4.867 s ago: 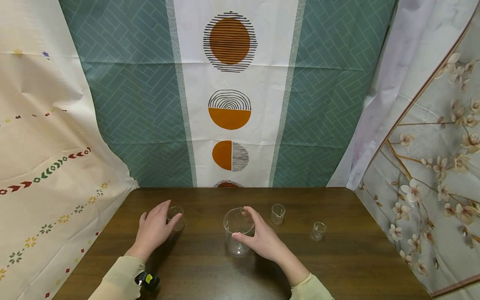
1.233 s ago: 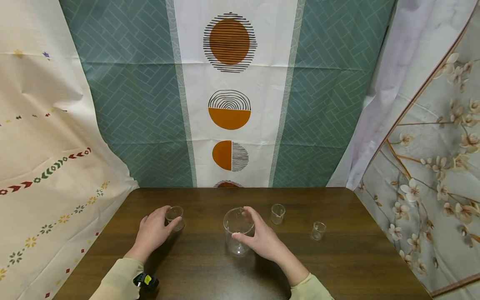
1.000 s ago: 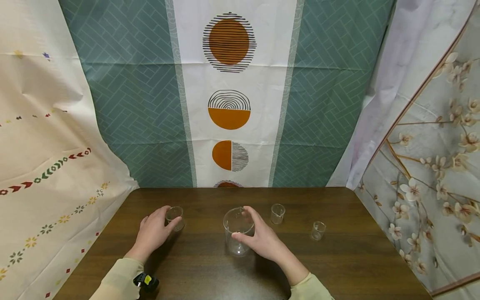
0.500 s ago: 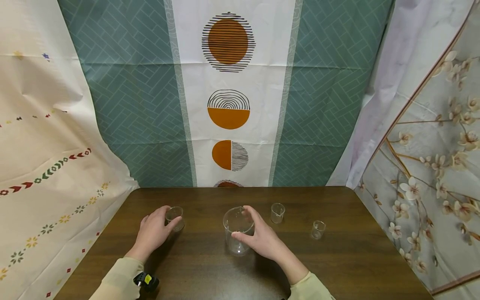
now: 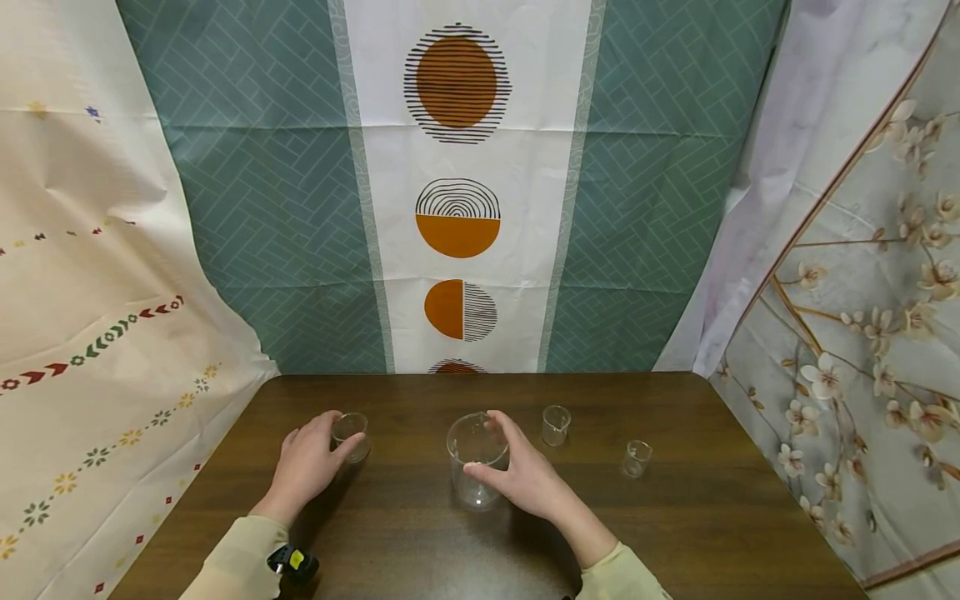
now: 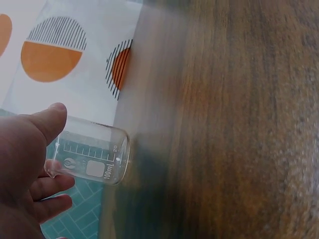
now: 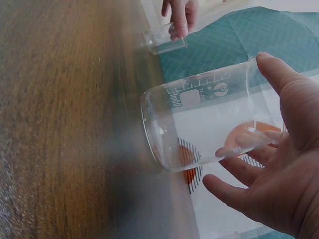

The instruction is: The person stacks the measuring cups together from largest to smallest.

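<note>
My left hand [image 5: 306, 468] holds a small glass beaker [image 5: 361, 455] near its rim, thumb on one side and fingers on the other. In the left wrist view that beaker [image 6: 92, 152] carries white graduations and a 100ml mark. A larger glass beaker [image 5: 472, 490] stands upright at the middle of the table, and my right hand [image 5: 534, 482] grips its upper part between thumb and fingers. The right wrist view shows this large beaker [image 7: 199, 114] with its white scale; some fingertips are seen through the glass. Both beakers look empty.
Two smaller glass beakers stand apart on the right: one beaker [image 5: 556, 427] near the back, a tinier beaker [image 5: 636, 460] farther right. The dark wooden table [image 5: 420, 550] ends at a patterned curtain [image 5: 465, 167] behind. More cloth hangs on both sides.
Since the oldest frame my left hand has lowered slightly, its fingers now at the small beaker's rim. My right hand and the large beaker stay put. The head view shifts a little.
</note>
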The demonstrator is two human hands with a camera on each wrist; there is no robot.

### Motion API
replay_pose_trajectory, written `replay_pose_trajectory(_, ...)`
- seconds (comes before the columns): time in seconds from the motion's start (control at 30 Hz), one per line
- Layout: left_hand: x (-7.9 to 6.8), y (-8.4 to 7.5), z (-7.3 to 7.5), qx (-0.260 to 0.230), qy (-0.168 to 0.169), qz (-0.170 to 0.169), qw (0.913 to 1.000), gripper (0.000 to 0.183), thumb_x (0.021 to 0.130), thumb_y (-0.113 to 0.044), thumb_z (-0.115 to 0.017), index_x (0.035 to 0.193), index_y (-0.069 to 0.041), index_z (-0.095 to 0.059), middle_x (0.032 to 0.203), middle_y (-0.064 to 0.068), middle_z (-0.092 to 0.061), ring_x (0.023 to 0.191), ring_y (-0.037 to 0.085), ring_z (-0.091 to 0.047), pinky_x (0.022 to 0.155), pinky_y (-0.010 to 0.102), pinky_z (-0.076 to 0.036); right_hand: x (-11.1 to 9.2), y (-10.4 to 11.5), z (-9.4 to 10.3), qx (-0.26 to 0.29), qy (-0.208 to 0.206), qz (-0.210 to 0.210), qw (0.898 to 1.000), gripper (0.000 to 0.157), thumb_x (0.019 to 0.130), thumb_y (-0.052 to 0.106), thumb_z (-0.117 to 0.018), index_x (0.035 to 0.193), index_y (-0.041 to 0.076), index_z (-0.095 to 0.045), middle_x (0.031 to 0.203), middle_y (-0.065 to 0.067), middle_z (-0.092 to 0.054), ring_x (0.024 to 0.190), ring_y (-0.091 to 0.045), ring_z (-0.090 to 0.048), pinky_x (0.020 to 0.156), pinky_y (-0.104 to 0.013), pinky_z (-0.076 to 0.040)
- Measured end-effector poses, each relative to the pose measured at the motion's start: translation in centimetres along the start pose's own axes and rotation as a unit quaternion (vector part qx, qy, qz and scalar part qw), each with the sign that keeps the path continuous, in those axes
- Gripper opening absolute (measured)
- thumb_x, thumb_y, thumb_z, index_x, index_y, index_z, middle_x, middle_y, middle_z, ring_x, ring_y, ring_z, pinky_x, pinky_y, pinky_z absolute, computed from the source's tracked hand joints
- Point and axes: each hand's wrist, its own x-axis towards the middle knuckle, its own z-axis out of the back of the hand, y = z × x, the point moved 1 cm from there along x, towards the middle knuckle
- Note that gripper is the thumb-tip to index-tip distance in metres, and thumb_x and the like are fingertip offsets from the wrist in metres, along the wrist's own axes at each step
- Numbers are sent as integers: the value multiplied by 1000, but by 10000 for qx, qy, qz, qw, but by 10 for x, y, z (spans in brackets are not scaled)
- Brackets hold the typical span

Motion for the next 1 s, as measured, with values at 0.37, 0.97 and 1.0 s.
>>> replay_pose_trajectory(0.37,-2,-8,3,34,-59,-55,10000,64,105,-40,-79,141,9,-60,137,30,-68,127,50,-65,116,81,-28,0,-1,0,29,-7,8,10000,93,99,50,-83,170,14,-34,162,-3,-53,146,-35,-54,112,-65,-46)
replay_pose_trajectory(0.97,-2,-20,6,82,-67,-138,9998,65,104,-42,-80,141,8,-62,139,29,-68,129,49,-65,117,80,-29,0,0,-1,-6,-18,4,10000,92,99,50,-82,170,16,-34,162,-3,-52,145,-35,-55,111,-65,-46)
replay_pose_trajectory(1.0,-2,-20,7,78,-82,-149,9998,65,104,-42,-80,141,8,-62,139,29,-68,129,49,-65,117,79,-29,0,0,-1,-5,-16,8,10000,93,99,50,-82,170,15,-34,162,-3,-52,145,-35,-55,112,-65,-46)
